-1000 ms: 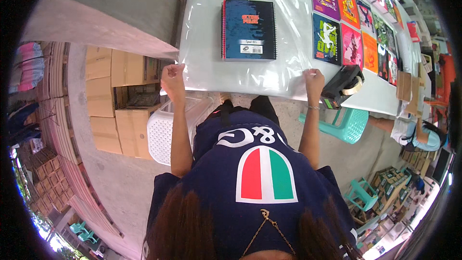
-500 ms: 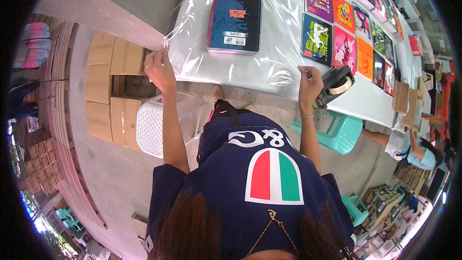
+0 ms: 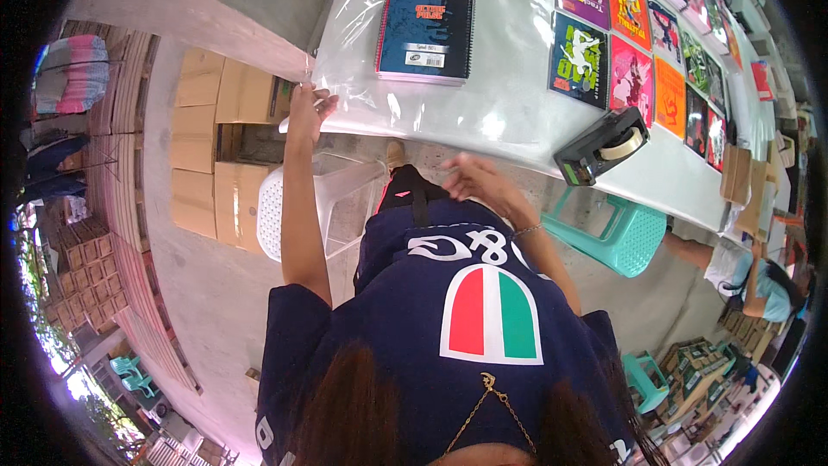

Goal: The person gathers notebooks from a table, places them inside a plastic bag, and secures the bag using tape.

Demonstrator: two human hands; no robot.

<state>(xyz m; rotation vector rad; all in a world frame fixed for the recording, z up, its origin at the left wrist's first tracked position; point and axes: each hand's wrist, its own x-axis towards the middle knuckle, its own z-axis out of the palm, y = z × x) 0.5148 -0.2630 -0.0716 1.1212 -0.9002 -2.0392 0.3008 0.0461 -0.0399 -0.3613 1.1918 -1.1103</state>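
A stack of dark blue spiral notebooks [image 3: 425, 33] with red lettering lies on the white-covered table [image 3: 509, 134]. Clear, shiny plastic sheet [image 3: 352, 56] spreads under and around the stack, creased and glinting. At the table's left front corner, my left hand [image 3: 312, 112] has its fingers curled at the sheet's edge, seeming to pinch it. My right hand [image 3: 483, 183] is in front of the table edge, above my lap, somewhat blurred, with fingers apart and nothing visible in them. A black tape dispenser [image 3: 595, 151] with a tape roll sits at the front edge, right of that hand.
Rows of colourful notebooks [image 3: 630, 78] cover the table's right side. A white plastic stool [image 3: 271, 216] stands at left, a green stool [image 3: 617, 237] at right. Cardboard boxes [image 3: 194, 138] are stacked beside a concrete pillar [image 3: 233, 0]. Another person [image 3: 759, 285] is at far right.
My right hand has let go of the sheet's right side and come left and nearer to me. My left hand has shifted slightly right. The view has shifted a little.
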